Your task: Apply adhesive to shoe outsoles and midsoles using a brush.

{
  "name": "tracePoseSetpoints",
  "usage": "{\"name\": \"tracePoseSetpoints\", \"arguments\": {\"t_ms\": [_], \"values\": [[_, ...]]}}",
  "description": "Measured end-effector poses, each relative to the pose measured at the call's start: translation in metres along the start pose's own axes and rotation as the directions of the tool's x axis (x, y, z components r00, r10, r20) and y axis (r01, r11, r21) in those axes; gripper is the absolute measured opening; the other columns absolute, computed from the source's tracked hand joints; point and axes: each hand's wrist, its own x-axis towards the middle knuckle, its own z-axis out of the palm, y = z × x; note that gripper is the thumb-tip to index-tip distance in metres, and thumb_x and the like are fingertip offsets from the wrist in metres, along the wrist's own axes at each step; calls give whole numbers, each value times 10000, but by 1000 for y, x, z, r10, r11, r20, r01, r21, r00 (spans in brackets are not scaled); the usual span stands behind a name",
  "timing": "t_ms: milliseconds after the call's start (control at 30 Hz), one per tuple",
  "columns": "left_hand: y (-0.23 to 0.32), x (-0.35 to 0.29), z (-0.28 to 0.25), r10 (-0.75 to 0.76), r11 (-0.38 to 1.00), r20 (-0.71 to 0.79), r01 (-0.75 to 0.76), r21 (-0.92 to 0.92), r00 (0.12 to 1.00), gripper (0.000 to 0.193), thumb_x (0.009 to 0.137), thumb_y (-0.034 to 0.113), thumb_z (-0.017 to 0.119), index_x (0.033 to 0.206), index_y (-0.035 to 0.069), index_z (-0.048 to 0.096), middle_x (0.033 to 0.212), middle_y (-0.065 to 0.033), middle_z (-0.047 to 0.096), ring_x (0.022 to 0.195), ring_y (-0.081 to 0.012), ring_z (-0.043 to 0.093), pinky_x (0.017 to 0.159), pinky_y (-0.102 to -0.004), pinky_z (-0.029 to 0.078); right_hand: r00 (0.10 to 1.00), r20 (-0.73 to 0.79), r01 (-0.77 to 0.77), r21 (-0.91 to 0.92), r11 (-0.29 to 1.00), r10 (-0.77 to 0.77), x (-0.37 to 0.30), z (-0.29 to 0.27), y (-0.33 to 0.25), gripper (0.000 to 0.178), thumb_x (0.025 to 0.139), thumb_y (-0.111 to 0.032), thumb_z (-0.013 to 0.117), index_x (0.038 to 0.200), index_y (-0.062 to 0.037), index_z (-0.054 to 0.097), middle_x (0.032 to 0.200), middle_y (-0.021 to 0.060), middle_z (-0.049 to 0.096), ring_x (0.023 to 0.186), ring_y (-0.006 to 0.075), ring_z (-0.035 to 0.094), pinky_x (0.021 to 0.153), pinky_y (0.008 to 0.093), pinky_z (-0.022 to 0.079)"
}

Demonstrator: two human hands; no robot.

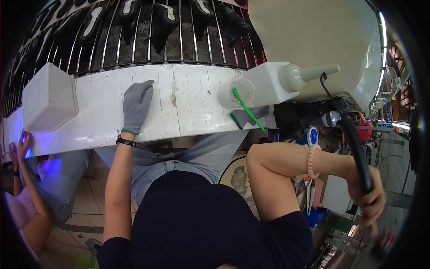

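My left hand [138, 105], in a grey glove with a green cuff, rests on the white bench top [179, 103]. Its fingers stretch out loosely and hold nothing. Out to the right, my bare right hand [368, 195] is raised, its fingers wrapped round a long black handle [357, 148]. From its far end runs a thin, bent dark neck [329, 87]; I cannot make out what kind of tool this is. Nearby on the bench stand a white plastic bottle [268, 83] with a long nozzle and a clear cup [229, 96] with a green-handled brush [246, 107] across it.
Beyond the bench, a roller conveyor [148, 49] carries several black shoe uppers [165, 27]. A white plastic tub [49, 98] stands at the left. Another person's hands [22, 145] are at the bench's left end. A large beige machine cover [318, 36] fills the back right.
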Motion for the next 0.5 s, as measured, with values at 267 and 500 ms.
{"name": "tracePoseSetpoints", "arguments": {"t_ms": [267, 500], "values": [[0, 0, 3, 6, 1000, -4, -6, -17, 1000, 234, 906, 184, 571, 1083, 77, 681, 986, -116, 684, 984, -312, 600, 936, -398, 432, 994, -57, -100, -194, 976, 91, 11, -1, -7, 214, 952, -230, 530, 868, -218, 726, 872, -124, 683, 747, 24, 548, 607, 205, 457], [-1, 1, 3, 9, 1000, -25, -10, -14, 1000, 233, 908, 191, 573, 1089, 89, 679, 986, -119, 682, 972, -314, 601, 960, -398, 427, 1000, 16, -13, -379, 925, 21, 16, -12, -21, 239, 909, -110, 522, 941, -208, 738, 901, -126, 686, 782, 20, 576, 649, 212, 460]]}}
